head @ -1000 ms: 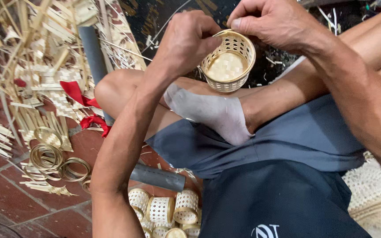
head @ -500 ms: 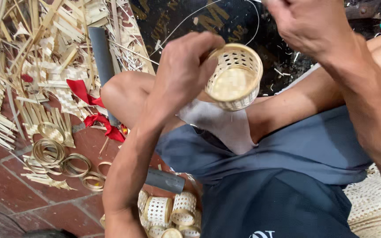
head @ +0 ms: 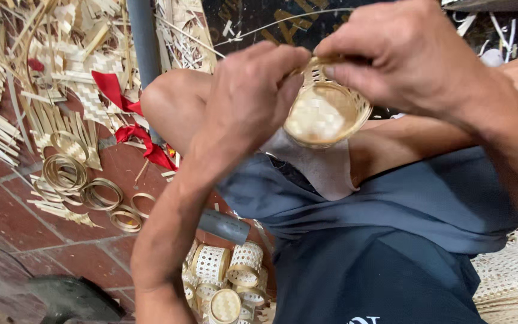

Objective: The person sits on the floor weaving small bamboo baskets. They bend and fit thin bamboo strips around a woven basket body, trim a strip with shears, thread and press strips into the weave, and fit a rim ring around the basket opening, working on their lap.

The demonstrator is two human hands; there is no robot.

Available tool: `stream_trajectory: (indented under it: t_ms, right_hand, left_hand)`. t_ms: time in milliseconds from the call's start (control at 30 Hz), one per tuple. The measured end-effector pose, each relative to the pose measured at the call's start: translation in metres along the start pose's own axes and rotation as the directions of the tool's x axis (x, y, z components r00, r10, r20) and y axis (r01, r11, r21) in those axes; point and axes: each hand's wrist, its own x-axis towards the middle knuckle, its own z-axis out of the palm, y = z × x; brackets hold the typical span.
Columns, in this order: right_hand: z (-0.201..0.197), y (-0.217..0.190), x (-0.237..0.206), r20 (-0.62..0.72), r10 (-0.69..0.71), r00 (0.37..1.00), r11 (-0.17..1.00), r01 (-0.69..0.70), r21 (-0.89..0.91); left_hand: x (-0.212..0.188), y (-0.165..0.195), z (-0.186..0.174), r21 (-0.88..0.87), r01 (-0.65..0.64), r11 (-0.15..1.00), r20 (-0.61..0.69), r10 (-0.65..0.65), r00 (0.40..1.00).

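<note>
Basket-weaving workshop: bamboo strips (head: 61,72), woven baskets (head: 229,276)

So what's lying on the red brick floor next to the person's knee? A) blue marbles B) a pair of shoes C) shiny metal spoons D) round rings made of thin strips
D: a cluster of round bamboo-strip rings lies on the brick floor, beside woven scraps and a red ribbon, while the left hand and right hand hold a small woven basket.

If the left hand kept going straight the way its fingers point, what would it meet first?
Likely the right hand: the left hand points across the small woven basket, whose rim both already pinch. Depth is unclear.
</note>
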Motion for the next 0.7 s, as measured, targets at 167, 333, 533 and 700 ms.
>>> stream_trajectory:
  t_ms: [167,333,533,700]
  right_hand:
    - [0.007,0.025,0.008,0.115,0.124,0.986,0.987,-0.134,0.084]
    - [0.003,0.028,0.005,0.2,0.152,0.968,0.974,-0.181,0.137]
    - [-0.001,0.01,0.002,0.221,0.136,0.966,0.963,-0.181,0.198]
    - [0.003,0.006,0.004,0.272,0.109,0.956,0.969,-0.164,0.186]
  left_hand:
    - [0.016,-0.024,-0.001,-0.104,0.157,0.982,0.188,-0.135,0.973]
    - [0.024,-0.016,-0.015,-0.19,0.154,0.97,0.261,-0.101,0.96]
    - [0.012,-0.006,-0.031,-0.217,0.428,0.877,0.443,-0.302,0.844]
    - [-0.005,-0.011,-0.023,-0.347,0.227,0.91,0.313,-0.116,0.943]
